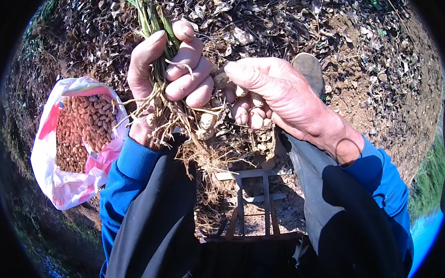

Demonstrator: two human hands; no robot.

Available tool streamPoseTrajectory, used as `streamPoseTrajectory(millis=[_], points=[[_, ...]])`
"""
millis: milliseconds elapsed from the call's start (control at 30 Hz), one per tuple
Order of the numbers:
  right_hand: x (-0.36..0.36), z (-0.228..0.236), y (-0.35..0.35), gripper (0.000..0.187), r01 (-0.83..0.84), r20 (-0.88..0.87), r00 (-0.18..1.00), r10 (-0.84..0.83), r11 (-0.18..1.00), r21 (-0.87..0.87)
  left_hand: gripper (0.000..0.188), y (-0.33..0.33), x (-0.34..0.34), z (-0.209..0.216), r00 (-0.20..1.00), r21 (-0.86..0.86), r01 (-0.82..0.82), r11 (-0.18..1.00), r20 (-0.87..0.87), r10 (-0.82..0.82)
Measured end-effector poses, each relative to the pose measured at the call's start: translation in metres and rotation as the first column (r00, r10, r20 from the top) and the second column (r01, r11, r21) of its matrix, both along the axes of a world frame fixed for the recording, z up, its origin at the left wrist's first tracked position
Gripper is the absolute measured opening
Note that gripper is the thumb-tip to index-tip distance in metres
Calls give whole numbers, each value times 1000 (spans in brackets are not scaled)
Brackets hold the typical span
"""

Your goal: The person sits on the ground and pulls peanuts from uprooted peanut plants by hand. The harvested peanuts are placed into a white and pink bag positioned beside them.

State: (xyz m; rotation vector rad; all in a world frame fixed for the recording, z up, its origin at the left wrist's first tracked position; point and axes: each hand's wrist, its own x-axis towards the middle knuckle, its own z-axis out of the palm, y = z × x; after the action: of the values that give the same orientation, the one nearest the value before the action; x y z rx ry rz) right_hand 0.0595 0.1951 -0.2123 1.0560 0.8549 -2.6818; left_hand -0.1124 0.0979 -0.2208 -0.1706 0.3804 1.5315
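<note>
My left hand point(188, 76) is wrapped round the stems of an uprooted peanut plant point(153, 58). Green stalks stick out above the fist, and pale roots point(203, 152) hang below it with a few pods among them. Close by on the right, my right hand point(279, 90) curls its fingers around several peanut pods point(241, 91), partly hidden by the thumb and fingers. One more peanut pod point(207, 121) dangles from the roots between the hands.
To my left stands an open white and pink bag point(46, 145) full of peanuts point(87, 126). A metal frame point(253, 173) is between my legs. Dry leaves point(257, 20) and soil cover the ground. My shoe point(308, 70) shows beyond the right hand.
</note>
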Motion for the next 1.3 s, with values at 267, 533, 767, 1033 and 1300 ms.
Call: streamPoseTrajectory(millis=[267, 533, 767, 1033, 1300], points=[[-3, 6, -9, 37, 29, -5, 1000, -29, 989, 143, 32, -1, -3, -1, 1000, -44, -16, 999, 23, 17], [-4, 4, -3, 21, 52, 87, 994, -67, 985, 166, 33, 0, 4, -3, 999, -57, -12, 998, 42, 15], [2, 13, 7, 17, 221, 132, 964, -229, 973, 67, 36, -5, -3, -1, 999, 7, 45, 999, 30, -45], [12, -3, 0, 29, 11, 118, 993, -6, 999, -38, 38, 0, -8, -10, 998, 185, -13, 983, 56, 3], [-2, -16, -4, 36, -36, -71, 997, 26, 990, -135, 40, -1, -2, -17, 999, 206, -12, 979, 52, 2]])
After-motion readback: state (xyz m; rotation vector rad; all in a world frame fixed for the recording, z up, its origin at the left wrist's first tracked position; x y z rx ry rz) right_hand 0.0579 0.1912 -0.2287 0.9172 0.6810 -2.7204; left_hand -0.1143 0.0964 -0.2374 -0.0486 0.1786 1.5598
